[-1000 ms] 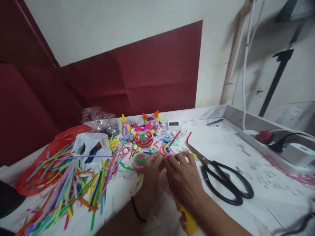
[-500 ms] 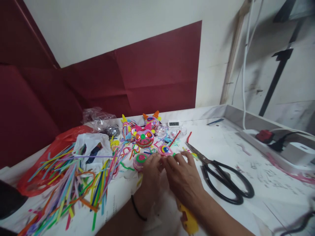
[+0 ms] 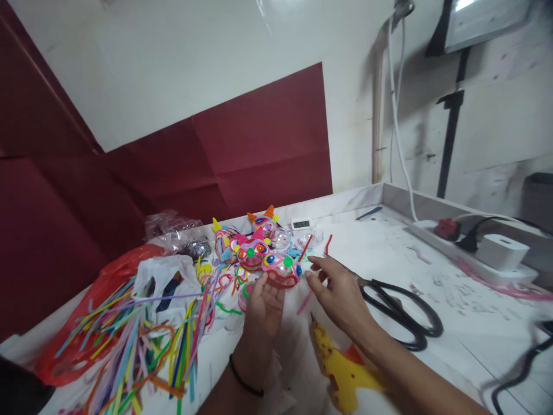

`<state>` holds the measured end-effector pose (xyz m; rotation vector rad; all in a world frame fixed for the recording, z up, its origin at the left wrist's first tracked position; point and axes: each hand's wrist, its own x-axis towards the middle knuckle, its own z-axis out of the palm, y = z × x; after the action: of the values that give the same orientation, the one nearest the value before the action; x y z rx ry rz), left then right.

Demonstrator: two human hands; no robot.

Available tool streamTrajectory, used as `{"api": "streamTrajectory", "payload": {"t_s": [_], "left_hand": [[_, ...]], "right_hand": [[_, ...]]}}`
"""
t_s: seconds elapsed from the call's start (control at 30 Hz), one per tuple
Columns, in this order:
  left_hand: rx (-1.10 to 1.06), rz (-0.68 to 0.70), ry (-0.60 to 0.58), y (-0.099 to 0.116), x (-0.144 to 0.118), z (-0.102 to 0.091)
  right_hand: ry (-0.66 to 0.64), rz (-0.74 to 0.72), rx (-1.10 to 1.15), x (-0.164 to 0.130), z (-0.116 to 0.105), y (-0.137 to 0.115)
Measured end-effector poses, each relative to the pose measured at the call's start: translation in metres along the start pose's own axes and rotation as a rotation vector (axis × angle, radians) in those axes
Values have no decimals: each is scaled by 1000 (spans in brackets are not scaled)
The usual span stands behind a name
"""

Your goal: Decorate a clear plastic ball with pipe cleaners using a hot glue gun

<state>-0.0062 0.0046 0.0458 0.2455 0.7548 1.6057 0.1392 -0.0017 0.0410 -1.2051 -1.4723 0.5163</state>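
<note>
My left hand (image 3: 266, 305) cradles a pipe-cleaner animal head (image 3: 280, 278) in its upturned palm and fingers; the head has a green nose, blue-and-yellow eyes and a red lower edge. Just to its right my right hand (image 3: 339, 291) hovers with thumb and forefinger apart, holding nothing that I can see. A yellow hot glue gun (image 3: 343, 369) lies below the right wrist. Behind the right hand rest large scissors (image 3: 401, 311) with black handles, their blades partly hidden. A finished-looking pink head (image 3: 250, 253) with orange eyes sits just beyond the held one.
Loose pipe cleaners (image 3: 142, 346) spread at left over a red plastic bag (image 3: 108, 265) and a white bag (image 3: 166, 282). More coloured heads (image 3: 223, 242) stand behind, beside a small digital display (image 3: 300, 224). A power strip (image 3: 470, 253) runs along the right edge.
Both hands were close together over the head; now the left turns palm up under it and the right has drawn away to the right. The glue gun shows more fully. The camera view has shifted.
</note>
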Motion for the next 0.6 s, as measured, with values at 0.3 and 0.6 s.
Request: {"api": "streamTrajectory", "payload": {"t_s": [0.3, 0.6], "left_hand": [[-48, -15, -11, 7, -15, 11], [13, -52, -29, 10, -21, 25]], "right_hand": [[-336, 513, 639, 5, 6, -7], [-231, 531, 980, 8, 1, -12]]}}
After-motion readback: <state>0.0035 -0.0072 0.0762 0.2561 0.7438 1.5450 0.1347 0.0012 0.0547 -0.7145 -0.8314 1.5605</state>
